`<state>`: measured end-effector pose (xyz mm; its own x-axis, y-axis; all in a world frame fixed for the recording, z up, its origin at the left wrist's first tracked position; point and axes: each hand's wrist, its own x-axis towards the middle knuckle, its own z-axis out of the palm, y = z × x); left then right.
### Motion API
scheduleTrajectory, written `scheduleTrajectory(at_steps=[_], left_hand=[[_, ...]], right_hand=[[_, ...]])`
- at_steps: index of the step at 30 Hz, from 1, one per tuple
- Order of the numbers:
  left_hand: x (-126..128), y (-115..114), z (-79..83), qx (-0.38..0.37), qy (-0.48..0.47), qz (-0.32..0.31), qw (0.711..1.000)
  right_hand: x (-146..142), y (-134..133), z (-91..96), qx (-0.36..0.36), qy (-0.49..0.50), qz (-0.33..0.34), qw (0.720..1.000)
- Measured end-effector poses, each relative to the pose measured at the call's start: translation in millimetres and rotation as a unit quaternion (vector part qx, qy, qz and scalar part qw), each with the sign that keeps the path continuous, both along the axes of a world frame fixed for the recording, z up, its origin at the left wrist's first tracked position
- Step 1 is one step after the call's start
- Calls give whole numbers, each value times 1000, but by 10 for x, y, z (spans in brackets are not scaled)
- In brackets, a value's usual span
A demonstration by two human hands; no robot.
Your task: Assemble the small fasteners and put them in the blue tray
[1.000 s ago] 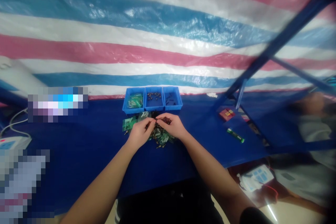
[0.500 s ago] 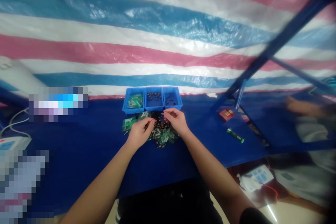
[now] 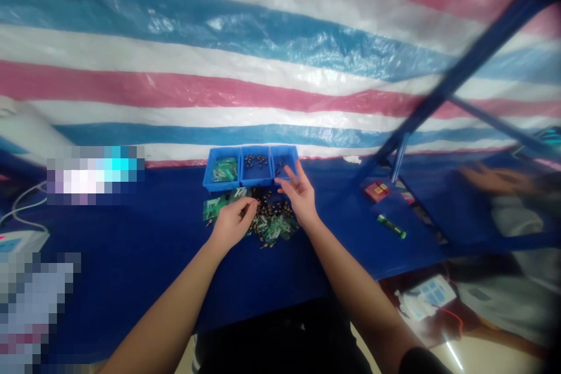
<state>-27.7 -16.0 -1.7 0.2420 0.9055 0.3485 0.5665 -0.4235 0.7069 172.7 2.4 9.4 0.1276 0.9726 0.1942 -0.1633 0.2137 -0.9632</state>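
1. Left hand point(image 3: 230, 223): fingertips pinched together at the component pile point(image 3: 272, 221).
2. Right hand point(image 3: 300, 191) hovers, fingers spread, over the rightmost blue bin point(image 3: 284, 148).
3. Sorting, by the look; another pick calls for a fine pinch.

From the pile of parts point(image 3: 269, 219), the three blue bins point(image 3: 255, 181) close off 12 o'clock, with the striped tarp point(image 3: 263, 87) just behind them. Bare blue tabletop point(image 3: 140, 228) lies open toward 9 o'clock. Toward 3 o'clock sit a red box point(image 3: 377, 191) and a green stick point(image 3: 391, 226), then the slanted blue frame point(image 3: 442, 90).
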Motion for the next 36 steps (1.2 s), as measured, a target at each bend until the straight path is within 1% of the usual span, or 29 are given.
scheduleTrajectory(at_steps=[4,7,9,11,13,15,17,21,24,26,27,29,31,33,34,36], left_hand=[[0,0,3,5,3,1,1000],[-2,-2,8,1,2,3,1000],[-2,-3,9,-7,1,1,1000],[-2,-2,9,-8,1,0,1000],[-1,0,8,2,3,6,1000],[-2,3,10,16,4,19,1000],[-4,7,13,26,5,32,999],[-5,10,19,22,5,34,999],[0,6,17,11,5,27,1000],[3,2,10,9,6,28,1000],[4,0,5,8,5,28,1000],[2,-1,-6,5,1,25,1000],[-1,1,-19,4,-4,21,1000],[-4,6,-30,5,-6,22,1000],[-6,8,-35,6,-5,25,1000],[-10,11,-40,8,-2,29,1000]], right_hand=[[-8,5,-54,-8,0,12,1000],[-18,4,-73,-6,-2,9,1000],[-19,-9,-65,-17,-27,6,999],[-16,-32,-52,-24,-95,7,995],[-13,-61,-43,-10,-195,12,981],[-14,-86,-37,19,-286,21,958],[-20,-104,-24,42,-343,55,937],[-32,-120,20,74,-399,135,904],[-41,-132,27,86,-395,147,903],[-41,-131,6,94,-383,133,909],[-35,-121,-8,100,-376,114,914],[0,-66,-28,115,-362,53,924],[69,49,-14,123,-366,-24,922],[157,226,44,116,-411,-79,901],[198,333,87,103,-448,-92,883],[253,565,187,62,-536,-107,835]])
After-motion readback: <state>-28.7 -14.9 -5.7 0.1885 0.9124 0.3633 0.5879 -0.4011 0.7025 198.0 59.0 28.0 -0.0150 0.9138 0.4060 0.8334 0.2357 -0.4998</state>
